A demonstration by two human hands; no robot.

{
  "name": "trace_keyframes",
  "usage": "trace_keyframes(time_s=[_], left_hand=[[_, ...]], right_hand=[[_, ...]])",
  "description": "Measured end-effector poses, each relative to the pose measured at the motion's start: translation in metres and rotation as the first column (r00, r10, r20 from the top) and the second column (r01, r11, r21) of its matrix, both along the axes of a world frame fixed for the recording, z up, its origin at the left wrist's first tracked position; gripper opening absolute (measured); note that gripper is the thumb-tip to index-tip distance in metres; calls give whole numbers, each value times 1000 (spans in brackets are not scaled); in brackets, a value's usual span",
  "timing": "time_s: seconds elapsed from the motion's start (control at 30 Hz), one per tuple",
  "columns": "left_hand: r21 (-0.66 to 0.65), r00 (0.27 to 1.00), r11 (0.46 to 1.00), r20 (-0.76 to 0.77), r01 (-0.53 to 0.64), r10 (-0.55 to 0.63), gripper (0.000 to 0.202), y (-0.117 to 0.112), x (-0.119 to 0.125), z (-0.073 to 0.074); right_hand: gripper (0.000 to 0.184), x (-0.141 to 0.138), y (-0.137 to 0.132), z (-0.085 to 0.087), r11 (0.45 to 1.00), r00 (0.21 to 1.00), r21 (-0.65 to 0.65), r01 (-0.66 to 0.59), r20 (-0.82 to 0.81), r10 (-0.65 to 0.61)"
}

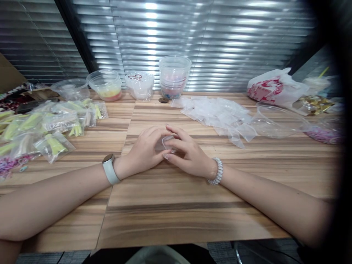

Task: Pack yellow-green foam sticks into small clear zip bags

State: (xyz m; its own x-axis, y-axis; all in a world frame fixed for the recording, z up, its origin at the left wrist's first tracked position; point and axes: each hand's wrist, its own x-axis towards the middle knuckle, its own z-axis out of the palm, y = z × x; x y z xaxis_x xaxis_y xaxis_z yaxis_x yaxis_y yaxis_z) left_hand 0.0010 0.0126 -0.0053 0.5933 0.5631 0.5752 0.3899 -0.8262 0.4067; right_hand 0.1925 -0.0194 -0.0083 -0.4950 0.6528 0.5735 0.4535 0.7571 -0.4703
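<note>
"So, the hands?"

"Close together at mid-table, left hand (145, 152) and right hand (191, 152) cupped, fingertips pinching a small clear plastic piece (168, 143) between them, over a wooden table (189, 220)."

"And at the wrists?"

"White watch (109, 168) on the left, beaded bracelet (218, 171) on the right."

"Around them?"

"Off to the left, zip bags (55, 126) of yellow strips; straight ahead, stacked clear cups (174, 77) beside a tub (106, 86); to the right, a heap of clear plastic bags (217, 115) against a clear bowl (276, 121), with a shopping bag (275, 88) behind."
</note>
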Motion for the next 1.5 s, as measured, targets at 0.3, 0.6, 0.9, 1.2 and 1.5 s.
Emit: trace_keyframes(time_s=[0.3, 0.6, 0.9, 1.2, 1.5], left_hand=[[11, 1000, 1000, -16, 5, -5, 44, -1, 0, 1], [48, 1000, 999, -14, 2, -1, 43, 0, 0, -1], [78, 999, 997, -32, 15, -13, 33, -2, 1, -3], [118, 999, 993, -34, 6, -2, 15, -1, -1, -5], [122, 998, 992, -57, 5, 2, 10, -2, 1, -3]], right_hand=[[24, 1, -1, 0, 1000, 1000, -4, 4, 20, -4], [24, 1, 0, 0, 1000, 997, -31, -4, 76, 6], [28, 1, 1, -2, 997, 983, -68, -47, 172, 58], [35, -1, 1, 1, 992, 972, -99, -77, 214, 97], [36, 0, 1, -1, 989, 971, -114, -89, 212, 112]])
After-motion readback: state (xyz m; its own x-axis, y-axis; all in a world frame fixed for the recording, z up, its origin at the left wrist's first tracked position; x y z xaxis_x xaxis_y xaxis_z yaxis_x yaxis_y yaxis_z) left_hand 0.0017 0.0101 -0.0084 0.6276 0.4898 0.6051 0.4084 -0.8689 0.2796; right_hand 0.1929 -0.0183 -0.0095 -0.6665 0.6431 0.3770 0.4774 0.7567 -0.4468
